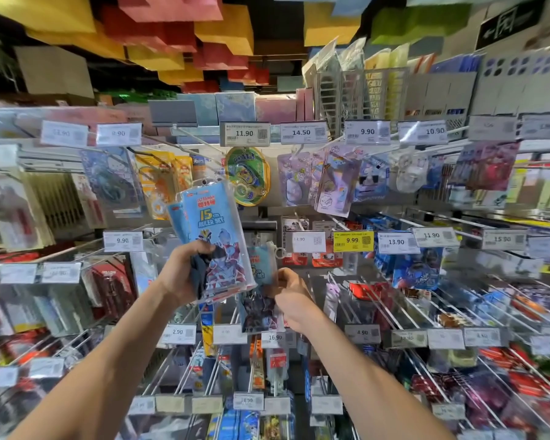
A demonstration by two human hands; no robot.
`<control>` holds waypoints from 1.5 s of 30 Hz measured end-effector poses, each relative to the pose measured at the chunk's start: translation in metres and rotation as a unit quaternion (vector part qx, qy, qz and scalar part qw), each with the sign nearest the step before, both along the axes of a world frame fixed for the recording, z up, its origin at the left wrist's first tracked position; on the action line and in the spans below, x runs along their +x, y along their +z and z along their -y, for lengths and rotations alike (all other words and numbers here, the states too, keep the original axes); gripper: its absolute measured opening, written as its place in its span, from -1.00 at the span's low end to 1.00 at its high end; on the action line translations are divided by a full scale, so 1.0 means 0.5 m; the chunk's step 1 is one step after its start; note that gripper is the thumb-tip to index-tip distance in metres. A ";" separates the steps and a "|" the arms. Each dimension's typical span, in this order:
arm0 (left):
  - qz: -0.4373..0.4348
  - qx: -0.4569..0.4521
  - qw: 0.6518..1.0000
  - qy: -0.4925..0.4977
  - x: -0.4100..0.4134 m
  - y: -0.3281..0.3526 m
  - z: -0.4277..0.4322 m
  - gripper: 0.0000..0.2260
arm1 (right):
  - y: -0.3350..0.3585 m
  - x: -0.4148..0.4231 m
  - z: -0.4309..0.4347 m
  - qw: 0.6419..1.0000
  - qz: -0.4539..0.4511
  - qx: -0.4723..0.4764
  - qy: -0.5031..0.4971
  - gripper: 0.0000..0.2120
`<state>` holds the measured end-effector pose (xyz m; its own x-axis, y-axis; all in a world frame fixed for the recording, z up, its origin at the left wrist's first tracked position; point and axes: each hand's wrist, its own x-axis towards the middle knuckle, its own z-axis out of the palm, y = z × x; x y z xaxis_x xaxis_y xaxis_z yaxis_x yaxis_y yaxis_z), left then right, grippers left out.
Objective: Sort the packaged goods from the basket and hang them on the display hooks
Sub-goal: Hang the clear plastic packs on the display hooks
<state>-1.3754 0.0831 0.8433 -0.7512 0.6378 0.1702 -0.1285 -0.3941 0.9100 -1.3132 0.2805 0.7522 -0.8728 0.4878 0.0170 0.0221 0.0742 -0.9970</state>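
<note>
Biggest risk imo: the left hand [185,271] is clamped on a fanned bunch of ruler set packs [215,236] by their bottom ends only. That plastic looks slick, so one could slide out and drop. The bunch sits up-left of the yellow 9.99 tag [353,241]. The right hand [291,296], down-left of that tag, pinches one more pack [259,309]. Can't see the basket.
</note>
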 end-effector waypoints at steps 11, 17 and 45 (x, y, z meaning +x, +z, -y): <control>0.008 0.000 1.000 -0.025 -0.014 -0.012 -0.004 -0.66 | -0.042 -0.017 0.003 1.000 -0.005 0.009 -0.016 -0.75; 0.007 -0.002 1.000 -0.021 -0.023 -0.016 -0.004 -0.48 | -0.041 -0.016 -0.003 1.000 -0.005 0.015 -0.026 -0.76; -0.005 -0.035 0.999 -0.025 -0.017 -0.032 -0.009 -0.65 | 0.092 0.021 0.071 0.968 -0.143 0.189 -0.082 -0.59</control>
<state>-1.3837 0.0875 0.8276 -0.7161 0.6853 0.1325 -0.1365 -0.3237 0.9363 -1.3027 0.2450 0.7984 -0.7171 0.5318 0.4505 -0.2086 0.4530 -0.8668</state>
